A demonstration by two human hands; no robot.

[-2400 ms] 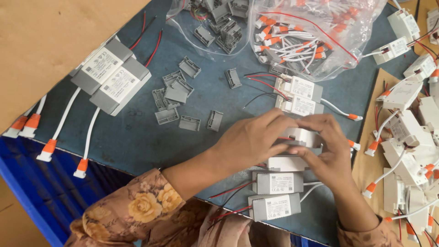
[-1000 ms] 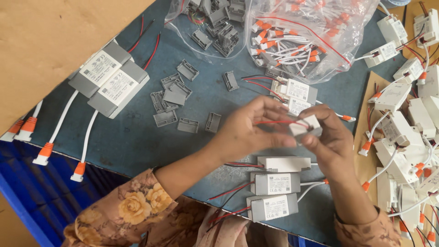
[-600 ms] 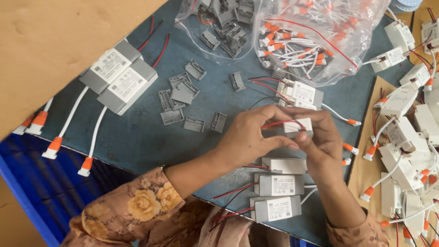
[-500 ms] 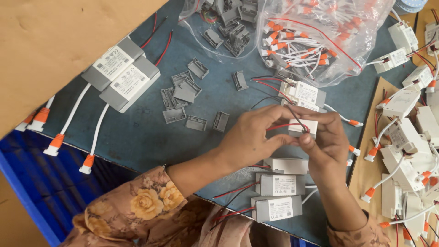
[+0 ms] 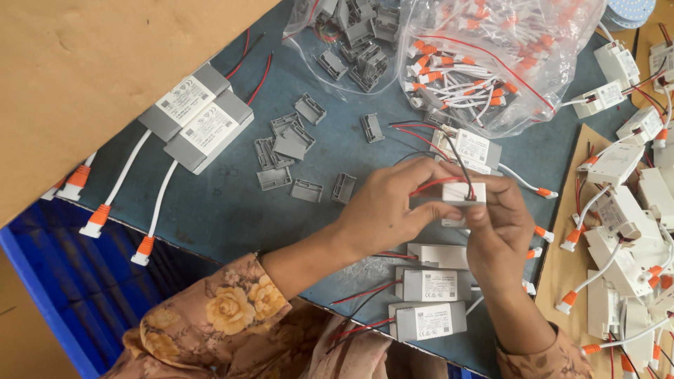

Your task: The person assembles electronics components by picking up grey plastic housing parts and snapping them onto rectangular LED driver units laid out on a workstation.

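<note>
Two hands hold one small white driver module (image 5: 462, 193) above the blue worktop (image 5: 232, 210): the left hand (image 5: 390, 210) closes its fingers around the module's left end and its red lead (image 5: 432, 184), while the right hand (image 5: 498, 224) pinches the right end from below. The module appears light, rigid and smooth-cased, so it is best gripped by the flat sides of the plastic shell rather than by the thin, flexible leads. It sits between both hands, raised over the finished grey modules (image 5: 430, 284) lying near the person.
</note>
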